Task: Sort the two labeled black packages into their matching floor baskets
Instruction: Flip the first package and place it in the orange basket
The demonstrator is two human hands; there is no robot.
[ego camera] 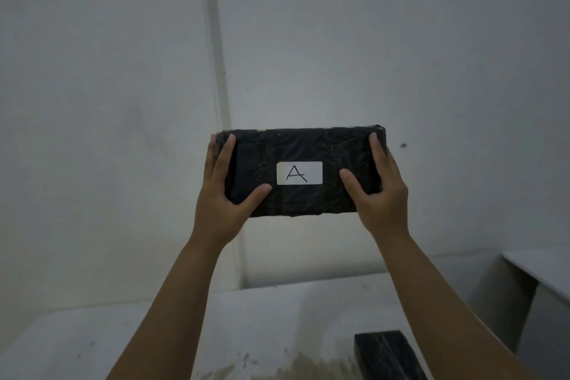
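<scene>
Holding the black package [300,171] from both ends, the two hands keep it raised in front of a pale wall [108,71], well above the white table [262,318]. The left hand [222,197] clamps the package's left end: its fingers wrap the far edge and its thumb presses flat on the near face. The right hand [381,194] clamps the right end in the same manner, with fingers along the upper right edge and thumb laid on the face. The package is wrapped in wrinkled black film and sits level, long side horizontal. A white label [299,173] sits at the centre of its near face, between the two thumbs, and bears a handwritten letter A. Both forearms extend upward from the lower frame edge.

A second black package [387,355] lies on the table at the lower right, partly cut off by the frame edge; any label on it cannot be seen. A second white surface [543,271] stands at the far right.
</scene>
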